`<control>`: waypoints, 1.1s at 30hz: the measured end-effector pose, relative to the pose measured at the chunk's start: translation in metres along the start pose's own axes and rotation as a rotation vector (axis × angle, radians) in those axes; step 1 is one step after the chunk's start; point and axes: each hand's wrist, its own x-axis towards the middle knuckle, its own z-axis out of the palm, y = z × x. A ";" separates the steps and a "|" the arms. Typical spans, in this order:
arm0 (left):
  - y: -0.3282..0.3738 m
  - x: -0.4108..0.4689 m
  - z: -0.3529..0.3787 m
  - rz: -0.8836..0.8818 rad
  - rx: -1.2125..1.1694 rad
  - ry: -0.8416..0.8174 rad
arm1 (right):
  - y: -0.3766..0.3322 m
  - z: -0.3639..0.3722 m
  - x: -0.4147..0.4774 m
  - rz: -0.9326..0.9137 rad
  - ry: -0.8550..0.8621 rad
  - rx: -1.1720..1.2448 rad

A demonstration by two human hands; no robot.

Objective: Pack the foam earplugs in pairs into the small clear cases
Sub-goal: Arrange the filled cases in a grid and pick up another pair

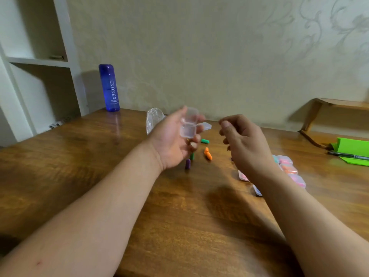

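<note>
My left hand [173, 140] holds a small clear case [188, 124] above the table, its lid hinged open and nothing visible inside. A second clear case [205, 125] lies just behind it. My right hand [243, 140] hovers to the right of the case with fingers curled and thumb near the fingertips; nothing shows between them. Loose earplugs lie on the table below: a green one [205, 141], two orange ones [208, 153], another green one [192, 156] and a purple one [187, 163].
Several filled cases [287, 166] with pink and orange earplugs sit under my right forearm. A crumpled clear bag [153, 118] lies behind my left hand. A blue bottle [109, 87] stands at the back left. A green pouch [353, 148] and pen [347, 155] lie far right.
</note>
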 end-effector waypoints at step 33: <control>-0.022 0.004 0.011 -0.075 -0.011 0.040 | -0.011 0.013 -0.009 -0.106 -0.030 -0.136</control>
